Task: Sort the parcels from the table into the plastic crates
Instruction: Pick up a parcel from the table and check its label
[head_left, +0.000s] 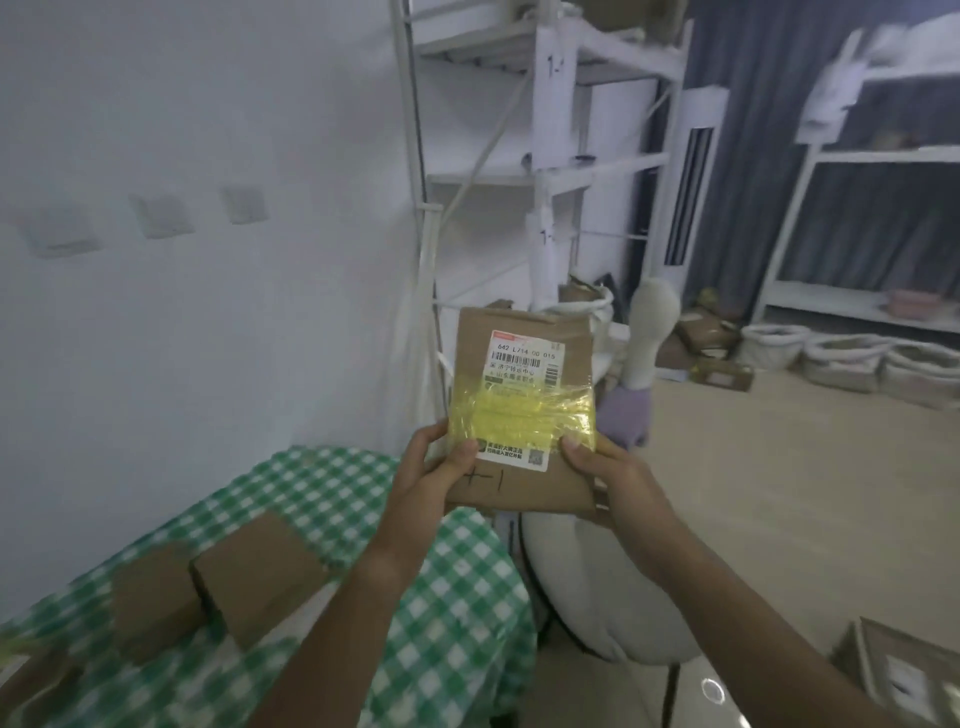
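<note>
We grip a brown parcel (522, 410) with both hands, left (434, 467) and right (615, 475); its label (524, 400) reads "642 L714 00 015", and "+1" is handwritten below.

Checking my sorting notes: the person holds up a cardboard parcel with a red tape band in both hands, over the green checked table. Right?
Not quite: the tape band is yellow, not red. The head view shows the left hand and right hand both holding the cardboard parcel by the green checked table.

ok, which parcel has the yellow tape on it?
The held parcel, gripped by the left hand and right hand. The plain brown boxes on the checkered table show none.
</note>
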